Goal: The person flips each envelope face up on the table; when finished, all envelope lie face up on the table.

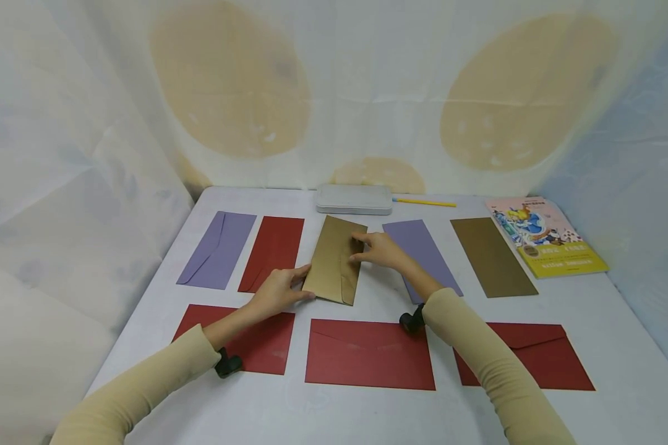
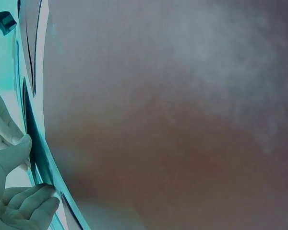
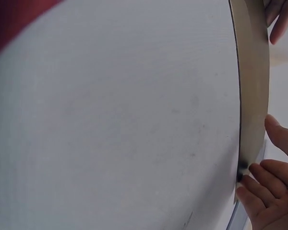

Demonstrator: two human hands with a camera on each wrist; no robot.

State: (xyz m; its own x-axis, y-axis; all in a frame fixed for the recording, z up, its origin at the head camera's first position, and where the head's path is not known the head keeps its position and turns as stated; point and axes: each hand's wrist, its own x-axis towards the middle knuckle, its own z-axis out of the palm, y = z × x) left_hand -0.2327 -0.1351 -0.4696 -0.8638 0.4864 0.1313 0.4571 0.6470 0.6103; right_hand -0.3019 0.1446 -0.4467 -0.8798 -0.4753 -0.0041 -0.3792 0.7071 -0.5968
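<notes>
A white worktop point(image 1: 367, 420) stands in draped cloth, bearing four red envelopes, two purple, two gold. Both hands, left point(image 1: 275, 292) and right point(image 1: 380, 249), pinch the gold envelope point(image 1: 334, 259) at twelve o'clock.

Left wrist view: tinted teal throughout; most of the frame is a blurred grey-brown surface that cannot be identified. The left hand point(image 2: 12, 191) is cut off by the left and bottom edges.

Right wrist view: the right hand point(image 3: 271, 191) is cut off at the lower right corner; the gold envelope point(image 3: 253, 96) shows only as a narrow strip.

Head view: the right forearm covers part of the purple envelope point(image 1: 423, 247). Lettering on the book point(image 1: 548, 237) is too small to read.
</notes>
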